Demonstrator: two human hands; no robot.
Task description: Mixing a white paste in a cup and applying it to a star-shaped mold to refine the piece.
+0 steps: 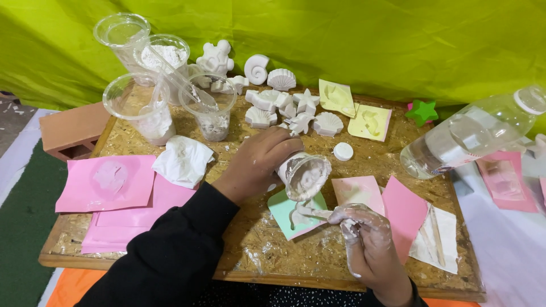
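My left hand (257, 163) grips a small clear plastic cup (305, 174) smeared with white plaster, tipped on its side with its mouth toward a pale green mould (282, 208) on the board. My right hand (364, 233), coated in white plaster, holds a thin stick (311, 212) whose tip rests over the green mould, where white plaster lies. Both hands work close together at the middle front of the chipboard (250, 250).
Several white plaster shells and stars (287, 102) lie at the back, beside yellow moulds (369, 122). Clear cups (142, 108) with powder stand back left. Pink sheets (108, 182), a crumpled tissue (183, 161), a bottle cap (343, 151) and a tilted water bottle (472, 133) surround the hands.
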